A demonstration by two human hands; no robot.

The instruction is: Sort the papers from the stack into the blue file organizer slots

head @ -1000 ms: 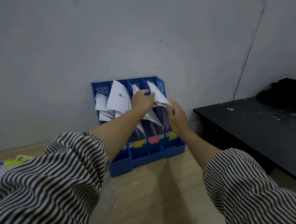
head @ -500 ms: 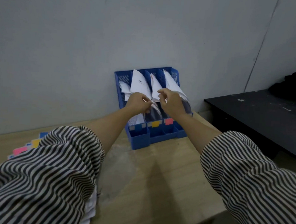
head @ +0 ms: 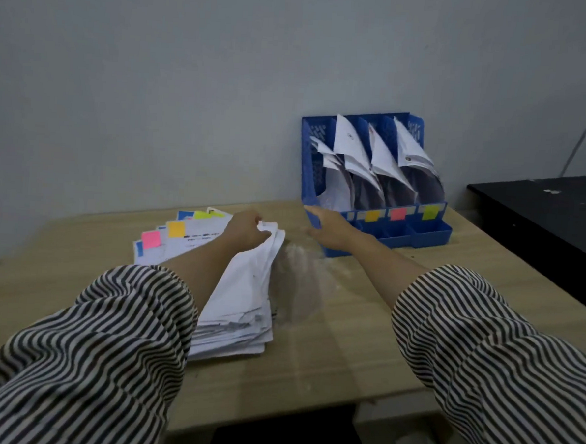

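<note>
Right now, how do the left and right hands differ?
The left hand curls its fingers round the top corner of the white paper stack on the wooden table; the right hand holds nothing. The left is over the stack, the right stretches open-fingered beside the blue plastic file organizer. Both wear striped sleeves.

Blue plastic organizer [head: 313,175], perforated walls, faintly glossy. White paper stack [head: 241,308], matt, edges creased. Pale wood-grain table [head: 328,344], smooth, dull sheen. Striped cloth sleeves [head: 80,363], soft, wrinkled. Black side table [head: 542,216], matt, flecked. Painted wall [head: 155,93], matt, scuffed.
</note>
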